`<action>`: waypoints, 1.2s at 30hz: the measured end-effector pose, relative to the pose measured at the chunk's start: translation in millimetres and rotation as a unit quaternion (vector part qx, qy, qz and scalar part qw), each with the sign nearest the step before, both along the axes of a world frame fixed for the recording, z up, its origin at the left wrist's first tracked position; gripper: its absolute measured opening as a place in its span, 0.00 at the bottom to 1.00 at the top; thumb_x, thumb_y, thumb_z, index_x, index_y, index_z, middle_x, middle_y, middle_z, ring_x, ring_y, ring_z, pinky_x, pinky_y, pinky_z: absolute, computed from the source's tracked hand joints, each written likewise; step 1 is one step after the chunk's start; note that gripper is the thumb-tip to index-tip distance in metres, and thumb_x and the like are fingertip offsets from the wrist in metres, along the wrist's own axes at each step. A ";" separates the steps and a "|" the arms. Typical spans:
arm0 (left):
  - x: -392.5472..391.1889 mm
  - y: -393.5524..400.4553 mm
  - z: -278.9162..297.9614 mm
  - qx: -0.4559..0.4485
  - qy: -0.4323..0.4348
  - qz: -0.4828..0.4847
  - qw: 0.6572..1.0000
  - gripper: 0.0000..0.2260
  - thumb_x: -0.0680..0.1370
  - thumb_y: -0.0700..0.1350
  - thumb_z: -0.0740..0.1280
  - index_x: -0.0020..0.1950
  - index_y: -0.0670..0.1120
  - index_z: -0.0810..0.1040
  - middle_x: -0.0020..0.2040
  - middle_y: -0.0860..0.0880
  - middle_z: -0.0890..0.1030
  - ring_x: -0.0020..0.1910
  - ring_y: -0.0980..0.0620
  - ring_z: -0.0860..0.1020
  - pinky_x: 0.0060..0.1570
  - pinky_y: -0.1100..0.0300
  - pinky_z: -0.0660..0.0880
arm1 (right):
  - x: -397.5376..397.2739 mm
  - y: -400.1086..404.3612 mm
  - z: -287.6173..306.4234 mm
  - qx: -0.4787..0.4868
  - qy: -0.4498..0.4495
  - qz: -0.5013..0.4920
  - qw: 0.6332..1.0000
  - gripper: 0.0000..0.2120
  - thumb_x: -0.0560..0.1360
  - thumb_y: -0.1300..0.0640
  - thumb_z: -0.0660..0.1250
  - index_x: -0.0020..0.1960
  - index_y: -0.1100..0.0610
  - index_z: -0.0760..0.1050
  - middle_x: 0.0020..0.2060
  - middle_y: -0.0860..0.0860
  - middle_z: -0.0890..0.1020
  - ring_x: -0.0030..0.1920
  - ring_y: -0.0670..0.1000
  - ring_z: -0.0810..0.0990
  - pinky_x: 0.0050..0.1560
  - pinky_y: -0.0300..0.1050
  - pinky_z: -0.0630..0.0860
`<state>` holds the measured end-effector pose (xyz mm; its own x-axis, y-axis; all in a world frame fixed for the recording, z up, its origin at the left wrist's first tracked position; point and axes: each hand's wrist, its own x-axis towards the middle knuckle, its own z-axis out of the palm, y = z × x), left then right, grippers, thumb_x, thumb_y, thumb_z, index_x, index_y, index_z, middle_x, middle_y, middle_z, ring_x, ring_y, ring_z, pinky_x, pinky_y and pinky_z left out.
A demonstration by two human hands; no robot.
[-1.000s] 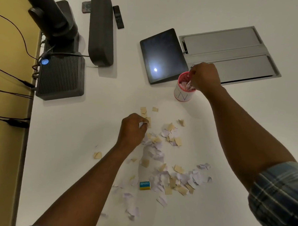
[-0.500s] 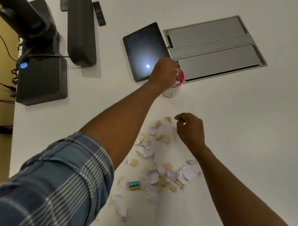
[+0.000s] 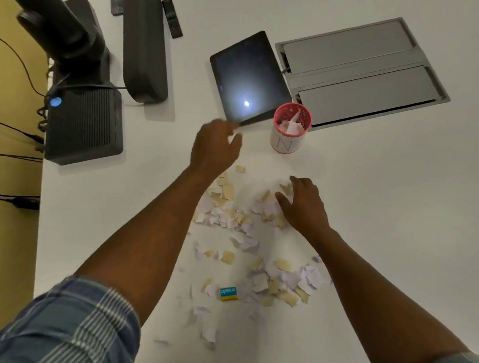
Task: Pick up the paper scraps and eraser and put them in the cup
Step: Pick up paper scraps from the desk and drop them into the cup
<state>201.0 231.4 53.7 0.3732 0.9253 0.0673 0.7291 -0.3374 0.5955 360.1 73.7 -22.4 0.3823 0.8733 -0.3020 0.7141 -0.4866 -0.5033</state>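
Torn white and tan paper scraps (image 3: 227,208) lie scattered over the white table, with a second cluster (image 3: 283,282) nearer to me. A small blue and yellow eraser (image 3: 228,294) sits among the near scraps. The white cup (image 3: 286,145) with a pink rim stands beyond the pile and holds paper pieces. My left hand (image 3: 215,146) is blurred, hovering left of the cup with its fingers loosely apart. My right hand (image 3: 304,204) rests on the right side of the far pile, fingers spread over scraps.
A dark tablet (image 3: 248,80) lies just behind the cup, next to a grey metal hatch (image 3: 361,74) set in the table. Black devices (image 3: 84,125), a long dark bar (image 3: 144,40) and cables crowd the left edge. A small remote (image 3: 172,18) lies at the back.
My left hand has pulled back from the cup's rim to its left. My right hand has moved from pinching one scrap to lying on the pile.
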 end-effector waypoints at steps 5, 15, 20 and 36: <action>-84.0 -36.7 -54.5 -0.135 0.154 0.029 0.978 0.23 0.77 0.54 0.64 0.70 0.48 0.69 0.69 0.42 0.70 0.67 0.41 0.67 0.66 0.48 0.67 | -20.8 5.5 1.5 -0.048 -0.055 0.069 0.995 0.32 0.73 0.36 0.63 0.69 0.55 0.64 0.65 0.54 0.68 0.63 0.56 0.68 0.52 0.53 0.76; -99.2 -94.7 -80.8 -0.126 0.226 -0.014 0.966 0.39 0.67 0.70 0.66 0.73 0.55 0.60 0.67 0.47 0.67 0.65 0.45 0.66 0.56 0.48 0.72 | -64.3 -7.5 5.6 -0.072 -0.115 0.222 0.966 0.30 0.75 0.44 0.66 0.72 0.48 0.58 0.66 0.53 0.66 0.63 0.55 0.67 0.46 0.48 0.77; -91.4 -110.1 -79.9 -0.095 0.188 -0.042 0.977 0.24 0.73 0.54 0.69 0.67 0.50 0.71 0.63 0.45 0.70 0.61 0.44 0.69 0.50 0.51 0.75 | -75.7 -19.0 9.8 -0.046 -0.159 0.290 0.942 0.17 0.77 0.58 0.63 0.65 0.55 0.67 0.59 0.56 0.70 0.57 0.56 0.71 0.36 0.45 0.70; -103.4 -119.4 -66.6 -0.161 0.010 0.092 0.983 0.05 0.72 0.38 0.73 0.46 0.39 0.84 0.44 0.41 0.84 0.41 0.49 0.81 0.37 0.67 0.71 | -47.2 -8.1 26.9 0.035 0.057 0.093 0.993 0.06 0.73 0.63 0.66 0.42 0.56 0.82 0.34 0.49 0.83 0.32 0.47 0.78 0.36 0.41 0.75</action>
